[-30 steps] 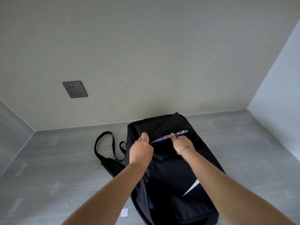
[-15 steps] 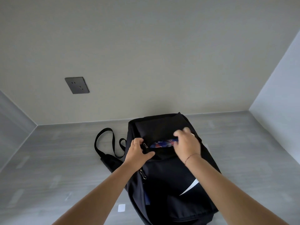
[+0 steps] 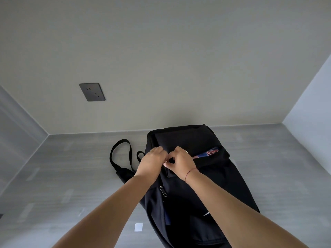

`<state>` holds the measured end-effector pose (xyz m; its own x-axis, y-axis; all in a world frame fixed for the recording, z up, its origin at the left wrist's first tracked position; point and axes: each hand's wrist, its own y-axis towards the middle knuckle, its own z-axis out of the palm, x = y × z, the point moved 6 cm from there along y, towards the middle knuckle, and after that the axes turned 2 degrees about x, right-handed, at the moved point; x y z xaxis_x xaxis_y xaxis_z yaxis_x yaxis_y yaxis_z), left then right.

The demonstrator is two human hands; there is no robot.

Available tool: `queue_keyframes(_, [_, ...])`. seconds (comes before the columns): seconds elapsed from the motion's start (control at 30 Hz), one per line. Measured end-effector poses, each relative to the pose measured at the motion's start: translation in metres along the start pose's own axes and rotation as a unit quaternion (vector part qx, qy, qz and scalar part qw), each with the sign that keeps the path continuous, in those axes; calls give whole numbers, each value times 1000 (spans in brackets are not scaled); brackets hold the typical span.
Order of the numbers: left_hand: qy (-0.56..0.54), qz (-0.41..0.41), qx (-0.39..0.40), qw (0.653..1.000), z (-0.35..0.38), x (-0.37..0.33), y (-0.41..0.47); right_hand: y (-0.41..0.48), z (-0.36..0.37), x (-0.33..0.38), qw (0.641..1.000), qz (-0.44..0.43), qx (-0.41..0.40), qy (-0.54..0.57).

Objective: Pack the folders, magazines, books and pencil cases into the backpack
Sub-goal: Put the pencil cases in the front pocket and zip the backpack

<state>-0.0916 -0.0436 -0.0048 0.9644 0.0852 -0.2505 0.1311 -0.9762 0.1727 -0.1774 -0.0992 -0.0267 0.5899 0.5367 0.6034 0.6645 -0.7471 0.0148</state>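
- The black backpack (image 3: 206, 185) lies flat on the grey surface (image 3: 71, 176) with its top end pointing away from the person, so the slot pocket across its upper front faces up under both hands.
- The left hand (image 3: 152, 161) and right hand (image 3: 180, 162) sit close together, knuckles almost touching, at the left end of that pocket's opening.
- The left hand's fingers curl down onto the fabric at the pocket's edge. It probably anchors the cloth so the opening is taut.
- The right hand pinches thumb against forefinger at the same spot. What sits in the pinch is hidden, but it is probably the pocket's slider, ready to be drawn across.
- Just right of the right hand, a printed item (image 3: 211, 152) in blue and red pokes out of the gaping opening. Whether it is a magazine or a pencil case cannot be told.
- That protruding corner lies in the path of any closing. It likely needs pushing down first, or the zip may snag on it.
- Below the hands, toward the person, a zip pull (image 3: 163, 191) hangs on the backpack's side.
- Left of the left hand a shoulder strap (image 3: 118, 154) loops out over the surface, and a small white sticker (image 3: 138, 227) lies nearer the person.
- No other folders, books or cases are in view, so packing seems near its end.
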Motion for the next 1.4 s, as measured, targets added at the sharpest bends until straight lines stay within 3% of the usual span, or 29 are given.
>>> queue_keyframes(0.07, [23, 75, -56, 995, -5, -8, -2, 1, -5, -2, 999, 16, -26, 35])
queue_keyframes(0.1, [-15, 65, -57, 996, -4, -8, -3, 1, -6, -3, 998, 25, -33, 49])
queue_keyframes(0.23, [-211, -116, -44, 970, 10, 6, -12, -5, -11, -15, 979, 91, -77, 163])
queue_keyframes(0.33, [-263, -139, 21, 955, 26, 4, -12, -9, -12, -24, 963, 125, -85, 225])
queue_keyframes(0.67, [-185, -97, 20, 978, 21, 7, -9, -13, -26, -26, 960, 133, -127, 213])
queue_keyframes(0.9, [-76, 12, 38, 996, 0, -4, 3, -20, -55, -48, 954, 159, -179, 179])
queue_keyframes(1.0, [-49, -43, 75, 995, 8, 24, -6, -25, -92, -87, 924, 231, -224, 204])
queue_keyframes(1.1, [-54, -66, 62, 994, 7, 35, -7, -30, -109, -110, 918, 244, -211, 232])
queue_keyframes(1.23, [-101, -16, 31, 994, 4, -15, 19, -30, -106, -105, 923, 231, -194, 240])
queue_keyframes(1.4, [-82, 3, 26, 996, 24, -68, 52, -25, -106, -111, 927, 216, -187, 242])
